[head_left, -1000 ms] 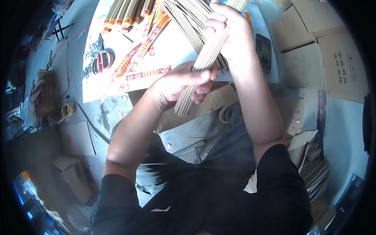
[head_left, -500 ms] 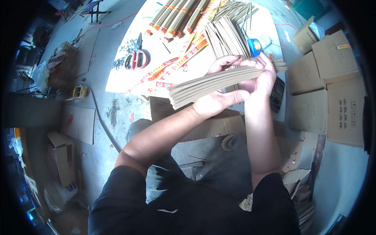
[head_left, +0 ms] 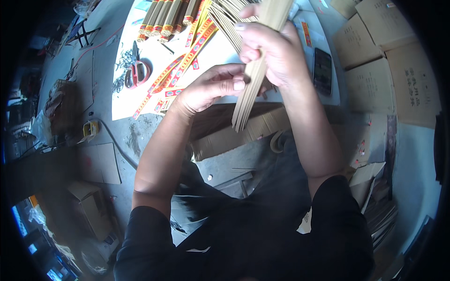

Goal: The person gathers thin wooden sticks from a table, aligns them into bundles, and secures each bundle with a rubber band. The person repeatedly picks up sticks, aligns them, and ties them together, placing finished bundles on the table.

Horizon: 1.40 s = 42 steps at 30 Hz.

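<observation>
A bundle of thin tan incense sticks (head_left: 250, 96) slants between my hands over the table's near edge, its lower ends hanging toward me. My right hand (head_left: 281, 54) wraps round its upper part, fingers across the front. Lower down, my left hand (head_left: 211, 89) grips it from the left, thumb against the side and fingertips partly hidden behind. Past my hands lies a pile of loose incense sticks (head_left: 224, 21), partly covered by my right hand. Red and yellow paper strips (head_left: 176, 75) lie to the left, beside a pair of scissors (head_left: 137, 75) with dark red handles.
Wrapped incense bundles (head_left: 164, 21) lie at the far left of the white table (head_left: 123, 105). A phone (head_left: 322, 70) rests near its right edge. Below stands an open cardboard box (head_left: 243, 136); stacked cartons (head_left: 370, 86) stand at the right. A grey hose (head_left: 117, 147) runs along the floor.
The bundle has swung from nearly level to steeply slanted, its near ends now pointing down toward me. My right hand has turned and grips across it; my left has shifted left and the view has moved.
</observation>
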{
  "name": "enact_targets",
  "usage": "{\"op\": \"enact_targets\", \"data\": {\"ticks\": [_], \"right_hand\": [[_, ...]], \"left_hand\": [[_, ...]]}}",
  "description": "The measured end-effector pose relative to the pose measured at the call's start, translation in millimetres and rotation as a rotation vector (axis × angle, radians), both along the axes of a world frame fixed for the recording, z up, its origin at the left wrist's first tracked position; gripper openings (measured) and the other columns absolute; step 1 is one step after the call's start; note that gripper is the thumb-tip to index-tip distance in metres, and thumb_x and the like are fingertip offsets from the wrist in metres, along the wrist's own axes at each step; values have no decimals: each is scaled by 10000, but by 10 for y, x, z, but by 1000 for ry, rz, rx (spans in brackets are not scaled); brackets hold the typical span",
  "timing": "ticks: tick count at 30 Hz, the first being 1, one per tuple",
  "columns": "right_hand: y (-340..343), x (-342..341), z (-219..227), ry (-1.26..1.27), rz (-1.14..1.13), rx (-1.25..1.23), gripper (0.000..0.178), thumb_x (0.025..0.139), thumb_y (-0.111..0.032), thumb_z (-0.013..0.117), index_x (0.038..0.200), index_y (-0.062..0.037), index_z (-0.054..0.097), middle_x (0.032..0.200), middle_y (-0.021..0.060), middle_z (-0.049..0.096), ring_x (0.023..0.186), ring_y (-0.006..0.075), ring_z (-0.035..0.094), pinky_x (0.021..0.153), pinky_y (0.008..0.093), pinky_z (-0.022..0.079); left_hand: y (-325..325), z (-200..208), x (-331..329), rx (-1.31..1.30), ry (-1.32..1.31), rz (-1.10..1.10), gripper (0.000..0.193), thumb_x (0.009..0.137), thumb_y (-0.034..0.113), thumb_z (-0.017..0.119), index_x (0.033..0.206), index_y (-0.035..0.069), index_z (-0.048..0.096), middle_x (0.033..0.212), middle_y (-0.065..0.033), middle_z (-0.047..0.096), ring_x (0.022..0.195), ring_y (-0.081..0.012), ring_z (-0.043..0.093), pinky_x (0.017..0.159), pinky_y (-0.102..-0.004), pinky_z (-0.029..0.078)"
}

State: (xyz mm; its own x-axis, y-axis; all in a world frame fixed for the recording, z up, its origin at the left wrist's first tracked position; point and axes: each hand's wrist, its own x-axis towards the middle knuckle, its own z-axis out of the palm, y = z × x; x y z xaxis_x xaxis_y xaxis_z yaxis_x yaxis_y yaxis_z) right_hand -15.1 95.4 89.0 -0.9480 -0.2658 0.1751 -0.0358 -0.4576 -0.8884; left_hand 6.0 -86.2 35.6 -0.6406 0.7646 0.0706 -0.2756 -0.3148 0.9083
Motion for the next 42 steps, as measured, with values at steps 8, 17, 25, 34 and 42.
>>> {"op": "enact_targets", "data": {"ticks": [8,17,25,34,42], "right_hand": [[-248,-2,-223,-48,117,61,206,903,-80,661,1083,17,631,872,45,669,738,115,636,625,253,526],[-356,47,-299,335,-356,369,192,1003,-107,645,1149,17,635,882,6,642,769,58,579,699,222,470],[-656,621,-491,541,-174,832,127,855,-44,781,950,-28,697,786,103,686,679,209,705,595,316,557],[-739,622,-763,701,-362,979,173,799,-52,788,912,-64,657,790,100,681,663,278,672,593,379,551],[-770,623,-740,572,-303,931,141,817,-34,759,898,-48,645,798,121,694,666,270,695,600,367,560]], "left_hand": [[259,-44,313,-34,-341,241,292,799,4,816,1011,-22,616,794,-100,653,614,-162,622,561,-295,528],[-480,3,-154,385,-241,370,215,930,43,585,795,145,452,600,79,397,494,-69,430,553,-270,438],[-1041,-136,-360,486,-177,753,56,933,72,588,907,35,556,657,40,425,559,-90,453,646,-326,509],[-942,-40,-296,349,-141,946,181,956,127,573,795,103,491,643,41,418,587,-86,463,666,-329,476],[-960,-97,-301,385,-165,932,137,941,147,604,857,52,552,670,36,432,616,-98,467,689,-338,473]]}}
